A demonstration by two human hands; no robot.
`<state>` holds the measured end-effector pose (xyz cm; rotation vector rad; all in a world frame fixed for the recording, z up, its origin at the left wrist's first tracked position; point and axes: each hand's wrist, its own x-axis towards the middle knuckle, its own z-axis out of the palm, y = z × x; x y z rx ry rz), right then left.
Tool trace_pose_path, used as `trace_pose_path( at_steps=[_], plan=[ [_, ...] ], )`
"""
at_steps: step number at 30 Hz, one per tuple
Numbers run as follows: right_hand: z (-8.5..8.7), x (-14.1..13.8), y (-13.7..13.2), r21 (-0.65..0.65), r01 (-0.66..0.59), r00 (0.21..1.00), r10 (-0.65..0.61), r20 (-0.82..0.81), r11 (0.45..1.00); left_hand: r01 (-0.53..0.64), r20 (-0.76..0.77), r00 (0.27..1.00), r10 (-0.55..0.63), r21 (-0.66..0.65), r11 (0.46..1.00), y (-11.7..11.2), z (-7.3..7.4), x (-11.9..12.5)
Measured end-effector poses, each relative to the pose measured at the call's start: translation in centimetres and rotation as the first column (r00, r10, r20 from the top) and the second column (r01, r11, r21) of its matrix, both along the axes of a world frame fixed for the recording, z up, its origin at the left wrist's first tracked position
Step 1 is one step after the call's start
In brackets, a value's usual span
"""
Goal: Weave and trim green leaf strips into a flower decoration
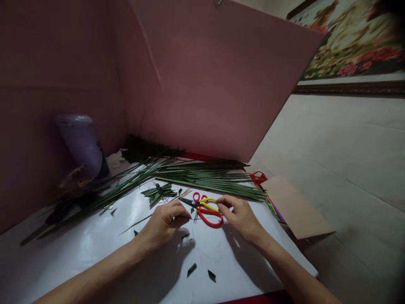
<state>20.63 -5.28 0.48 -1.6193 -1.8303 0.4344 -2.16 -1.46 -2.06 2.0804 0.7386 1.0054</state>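
Note:
My left hand (166, 220) is closed in a pinch over the white tabletop, on a thin strip of green leaf (136, 226) that sticks out to the left behind the knuckles. My right hand (239, 213) has thumb and fingers pressed together at the yellow handle of a pair of scissors (211, 217). These scissors have one red loop, one yellow loop and dark blades pointing left toward my left hand. Just behind them lies a smaller pair of red-handled scissors (196, 196), partly covered. A folded, star-like piece of green leaf (158, 193) rests beyond my left hand.
Long green leaf strips (205, 179) lie across the back of the white table (126, 257). Leaf scraps (211, 275) are scattered near the front. A purple container (82, 145) stands at the left. Brown cardboard (295, 207) juts out past the right edge. Pink panels rise behind.

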Motion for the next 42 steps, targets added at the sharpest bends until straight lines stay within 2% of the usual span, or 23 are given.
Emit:
trace_pose_path(
  at_steps=[2, 4, 7, 9, 12, 15, 19, 21, 25, 29, 34, 42],
  plan=[
    [-1.2, 0.2, 0.4, 0.083, -0.079, 0.97, 0.057, 0.238, 0.993, 0.006, -0.025, 1.0, -0.005, 0.05, 0.999, 0.0, 0.0, 0.0],
    [-2.2, 0.0, 0.8, 0.071, -0.143, 0.92, 0.106, 0.378, 0.987, -0.004, -0.038, 0.999, 0.007, 0.095, 0.996, 0.0, 0.3, -0.1],
    [-3.0, -0.4, 1.4, -0.012, -0.181, 0.889, 0.169, 0.425, 0.983, -0.053, -0.027, 0.998, 0.056, 0.114, 0.992, -0.2, 0.8, -0.1],
    [-2.9, -0.5, 1.6, -0.03, -0.189, 0.897, 0.185, 0.402, 0.982, -0.09, 0.012, 0.996, 0.09, 0.063, 0.994, -0.3, 0.8, -0.1],
    [-2.4, -0.2, 1.5, -0.017, -0.203, 0.942, 0.2, 0.269, 0.979, -0.143, 0.092, 0.984, 0.151, -0.088, 0.986, -0.4, 0.6, -0.2],
    [-1.9, 0.1, 0.8, -0.047, -0.248, 0.969, 0.248, -0.003, 0.968, -0.161, 0.138, 0.969, 0.203, -0.27, 0.949, -0.4, 0.6, -0.2],
    [-1.7, -0.3, -0.5, -0.147, -0.336, 0.877, 0.251, -0.41, 0.93, -0.127, 0.208, 0.948, 0.241, -0.446, 0.886, -0.4, 1.3, -0.2],
    [-1.4, -0.8, -1.2, -0.166, -0.359, 0.84, 0.24, -0.487, 0.918, -0.095, 0.258, 0.934, 0.247, -0.487, 0.868, -0.4, 1.8, -0.1],
    [-1.0, -2.1, -2.0, -0.107, -0.309, 0.885, 0.245, -0.396, 0.945, -0.068, 0.301, 0.917, 0.26, -0.524, 0.849, -0.5, 2.4, -0.2],
    [-1.8, -3.1, -2.0, 0.032, -0.206, 0.935, 0.206, -0.287, 0.978, -0.077, 0.281, 0.925, 0.256, -0.521, 0.85, -0.6, 2.4, -0.3],
    [-3.0, -3.9, -1.9, 0.171, -0.207, 0.963, 0.232, -0.141, 0.963, -0.05, 0.287, 0.931, 0.224, -0.508, 0.86, -0.5, 2.2, -0.4],
    [-2.8, -5.2, -1.6, 0.289, -0.205, 0.974, 0.223, -0.031, 0.935, -0.001, 0.316, 0.929, 0.192, -0.517, 0.856, -0.5, 2.3, -0.4]
  ],
)
